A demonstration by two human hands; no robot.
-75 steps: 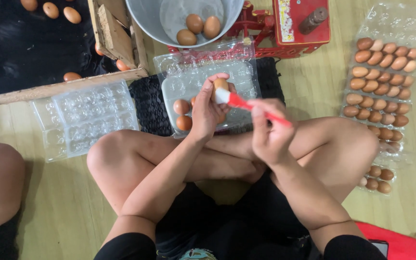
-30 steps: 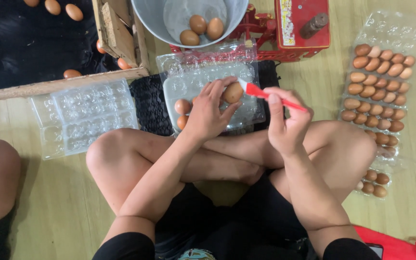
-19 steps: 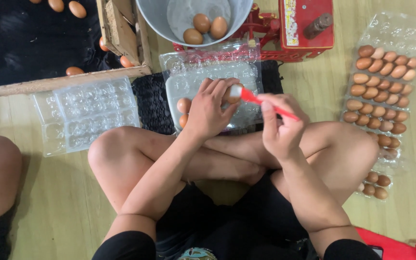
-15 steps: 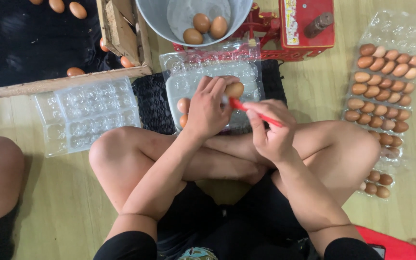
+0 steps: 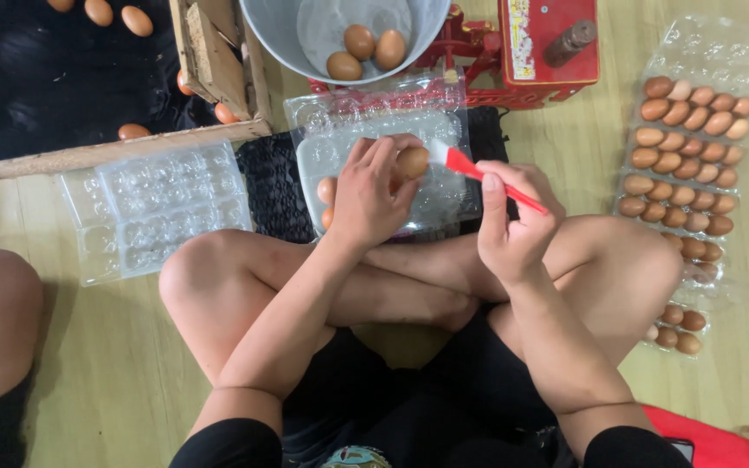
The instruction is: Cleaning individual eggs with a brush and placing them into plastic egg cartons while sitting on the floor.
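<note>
One cam only, head-worn, looking steeply down past crossed legs at the pale wooden floor. Close range: lap fills the lower frame, grey metal bowl cut off at the top edge.

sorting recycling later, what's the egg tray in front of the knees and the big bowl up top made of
The egg tray looks like thin clear plastic: see-through, glossy, with moulded cups. The bowl looks like metal, grey with a dull brushed sheen, though grey plastic can't be ruled out.
</note>
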